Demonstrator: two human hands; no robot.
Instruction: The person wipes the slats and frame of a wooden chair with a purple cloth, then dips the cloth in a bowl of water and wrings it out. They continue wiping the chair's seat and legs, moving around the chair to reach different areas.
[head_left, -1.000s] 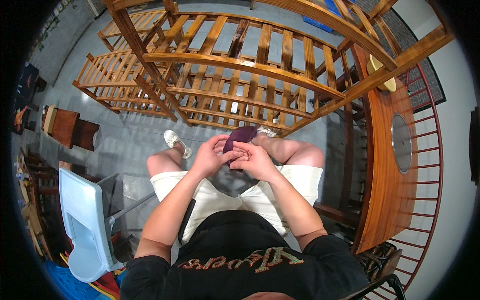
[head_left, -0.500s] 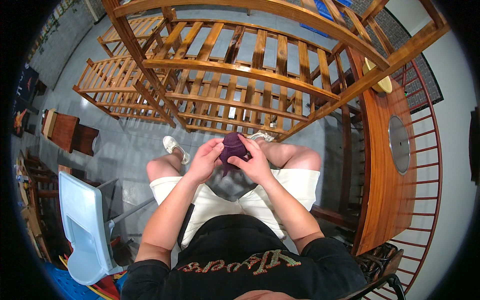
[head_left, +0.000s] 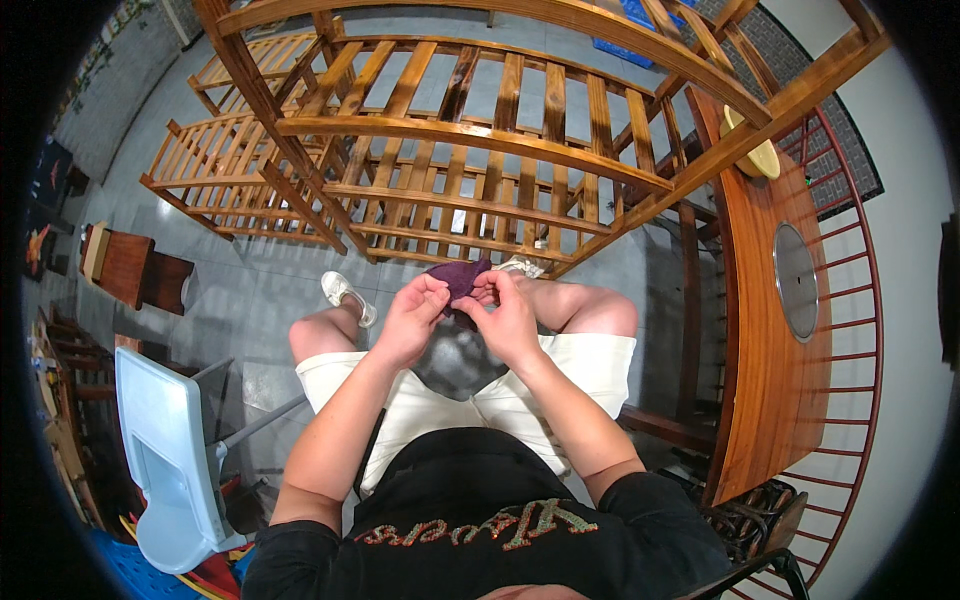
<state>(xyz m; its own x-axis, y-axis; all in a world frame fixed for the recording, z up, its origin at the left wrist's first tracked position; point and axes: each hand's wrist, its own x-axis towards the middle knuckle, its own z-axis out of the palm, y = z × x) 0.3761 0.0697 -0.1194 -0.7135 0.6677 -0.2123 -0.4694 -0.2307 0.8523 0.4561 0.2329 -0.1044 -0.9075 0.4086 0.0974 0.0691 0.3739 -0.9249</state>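
A small dark purple cloth piece [head_left: 458, 277], which looks knitted, is held up between my two hands above my knees. My left hand [head_left: 411, 320] pinches its left edge between thumb and fingers. On the other side, my right hand [head_left: 505, 322] grips the lower right edge, thumb in front. Its upper edge bulges above my fingertips, with one corner pointing up to the right. What kind of article it is I cannot tell.
Slatted wooden racks [head_left: 490, 130] stand ahead of my feet. At the right is a wooden table [head_left: 770, 400] with a round metal plate [head_left: 797, 283] and a yellow bowl [head_left: 757, 158]. A light blue plastic chair [head_left: 165, 440] and a wooden stool [head_left: 135, 268] are on the left.
The purple cloth has gone from hanging down over my fingers to being gathered higher and flatter. My right hand has turned inward, and its fingers have curled closer round the edge.
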